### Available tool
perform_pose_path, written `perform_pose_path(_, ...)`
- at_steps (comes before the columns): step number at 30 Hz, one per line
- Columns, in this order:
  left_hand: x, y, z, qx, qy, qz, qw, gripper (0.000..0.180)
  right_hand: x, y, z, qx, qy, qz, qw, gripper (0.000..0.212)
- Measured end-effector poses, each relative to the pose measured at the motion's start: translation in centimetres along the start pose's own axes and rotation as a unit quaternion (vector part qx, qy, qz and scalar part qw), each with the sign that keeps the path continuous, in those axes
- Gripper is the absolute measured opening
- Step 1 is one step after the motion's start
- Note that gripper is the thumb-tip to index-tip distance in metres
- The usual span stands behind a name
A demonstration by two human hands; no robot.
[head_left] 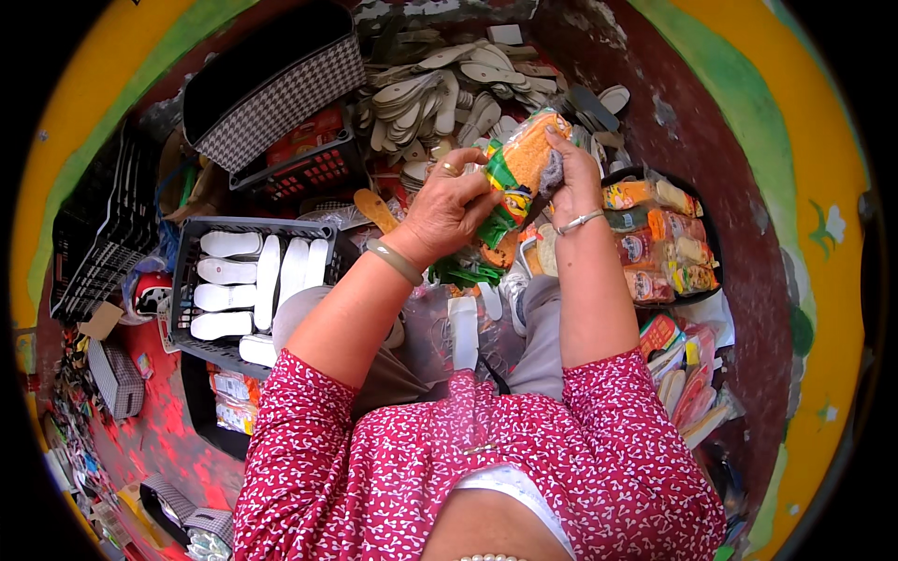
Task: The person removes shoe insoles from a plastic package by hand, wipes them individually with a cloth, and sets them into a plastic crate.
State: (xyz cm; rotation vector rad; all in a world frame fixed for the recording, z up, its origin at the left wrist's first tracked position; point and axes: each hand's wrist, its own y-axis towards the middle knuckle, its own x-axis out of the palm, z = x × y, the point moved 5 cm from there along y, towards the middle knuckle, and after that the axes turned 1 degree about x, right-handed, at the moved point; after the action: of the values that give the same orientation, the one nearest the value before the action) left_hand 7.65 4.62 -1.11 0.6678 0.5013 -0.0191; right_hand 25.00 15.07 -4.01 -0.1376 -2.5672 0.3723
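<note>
In front of me I hold up a clear plastic packet (529, 154) printed green and yellow, with a fuzzy orange insole in it. My left hand (449, 206) is closed on its green end, fingers bent over the plastic. My right hand (577, 179) grips its right side, thumb on top and the other fingers mostly behind. A grey fuzzy piece (553, 174) shows beside that thumb; whether it is inside the packet I cannot tell. An orange insole (376, 211) lies just left of my left wrist. Green plastic wrappers (460, 272) lie below my hands.
A big pile of pale insoles (412, 103) lies at the back. At left stands a dark crate (271, 224) of white insoles, with a houndstooth-patterned box (281, 93) beyond it. A black tray (716, 252) of packed insoles sits at right, before a painted wall (748, 187).
</note>
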Motion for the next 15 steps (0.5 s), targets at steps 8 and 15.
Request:
perform_pose_path(8,-0.2,-0.7,-0.8,-0.096,0.104,0.009,0.99,0.054,1.1,0.0,-0.6,-0.05,-0.042,-0.025,0.998,0.028)
perform_pose_path(15,0.8,-1.0,-0.5,-0.115,0.278,0.016,0.954,0.068,1.7,-0.5,2.4,0.051,-0.007,-0.045,0.998,0.041)
